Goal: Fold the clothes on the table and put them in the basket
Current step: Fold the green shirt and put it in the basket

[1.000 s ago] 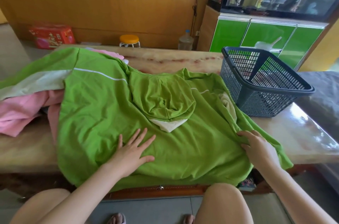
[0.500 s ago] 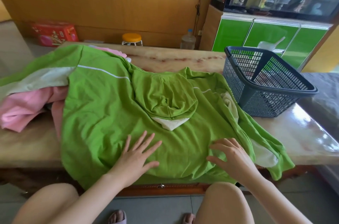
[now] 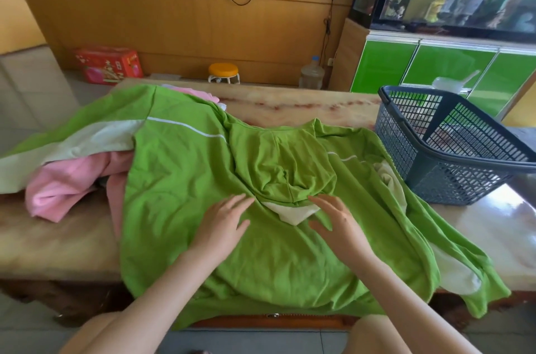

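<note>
A green hooded top (image 3: pixel 179 179) with white trim lies spread back-up over the table (image 3: pixel 58 237), its hood (image 3: pixel 278 162) in the middle. My left hand (image 3: pixel 223 223) rests flat on the cloth just left of the hood's tip, fingers straight. My right hand (image 3: pixel 336 220) hovers or lightly touches the cloth at the hood's right edge, fingers spread. A pink garment (image 3: pixel 66 182) lies bunched under the top's left sleeve. The dark grey mesh basket (image 3: pixel 452 174) stands at the table's right end.
The top's right sleeve (image 3: pixel 464 275) hangs over the table's front edge. Behind the table are a red box (image 3: pixel 108 65), a yellow stool (image 3: pixel 224 72), a water bottle (image 3: pixel 311 74) and a green cabinet (image 3: pixel 441 66). My knees are below the table front.
My right hand left the right side of the top and moved left and up to the hood. My left hand slid forward toward the hood. The camera tilted up.
</note>
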Tool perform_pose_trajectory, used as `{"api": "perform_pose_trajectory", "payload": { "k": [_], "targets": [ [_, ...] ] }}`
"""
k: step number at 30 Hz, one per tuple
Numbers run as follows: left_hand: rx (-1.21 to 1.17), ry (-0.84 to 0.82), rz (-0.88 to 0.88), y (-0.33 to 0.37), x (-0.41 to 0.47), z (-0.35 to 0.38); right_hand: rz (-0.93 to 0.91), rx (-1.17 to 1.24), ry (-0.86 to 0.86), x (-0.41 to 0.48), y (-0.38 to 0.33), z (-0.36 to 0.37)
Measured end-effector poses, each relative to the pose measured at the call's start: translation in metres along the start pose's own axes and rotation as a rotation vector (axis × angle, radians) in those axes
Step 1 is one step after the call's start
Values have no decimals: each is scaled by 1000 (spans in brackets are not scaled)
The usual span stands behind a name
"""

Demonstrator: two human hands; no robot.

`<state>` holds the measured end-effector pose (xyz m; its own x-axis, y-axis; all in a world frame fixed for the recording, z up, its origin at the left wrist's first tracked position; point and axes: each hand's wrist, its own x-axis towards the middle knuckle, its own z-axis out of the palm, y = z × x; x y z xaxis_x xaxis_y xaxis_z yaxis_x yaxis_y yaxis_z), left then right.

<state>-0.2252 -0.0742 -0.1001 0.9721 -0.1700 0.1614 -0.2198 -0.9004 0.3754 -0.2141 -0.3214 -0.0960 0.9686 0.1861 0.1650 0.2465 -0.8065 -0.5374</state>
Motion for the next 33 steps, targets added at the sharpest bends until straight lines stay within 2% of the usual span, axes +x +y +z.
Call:
{"api": "perform_pose_trajectory", "payload": {
  "k": [5, 7, 9, 12, 13, 14, 16, 18, 21, 24, 30, 33],
  "targets": [
    [121, -108, 100, 13, 45, 12, 29, -251, -110, 37, -20, 14],
    [145, -149, 138, 17, 52, 21, 48, -220, -85, 41, -26, 20],
    [58, -78, 140, 16, 58, 27, 51, -145, 26, 42, -29, 22],
    [-137, 166, 125, 12, 66, 25, -22, -43, 228, 41, -30, 21],
    [-134, 149, 146, 9, 66, 24, -35, -46, 218, 39, -29, 19],
    [-102, 68, 172, 6, 62, 24, -32, -77, 141, 37, -27, 19],
    [-28, -183, 185, -4, 53, 28, 2, -165, -130, 32, -22, 19],
    [-90, -286, 163, -12, 47, 29, 4, -181, -263, 28, -22, 17],
    [-315, -127, 116, -11, 47, 18, -1, -133, -187, 35, -33, 15],
    [-465, 97, -32, -11, 45, -9, 43, -70, -130, 48, -57, 13],
    [-397, 429, -240, -62, 32, -79, 21, 153, -92, 81, -118, 25],
    [-417, 556, -420, -112, 18, -104, -31, 193, -115, 97, -159, 44]
  ]
}}
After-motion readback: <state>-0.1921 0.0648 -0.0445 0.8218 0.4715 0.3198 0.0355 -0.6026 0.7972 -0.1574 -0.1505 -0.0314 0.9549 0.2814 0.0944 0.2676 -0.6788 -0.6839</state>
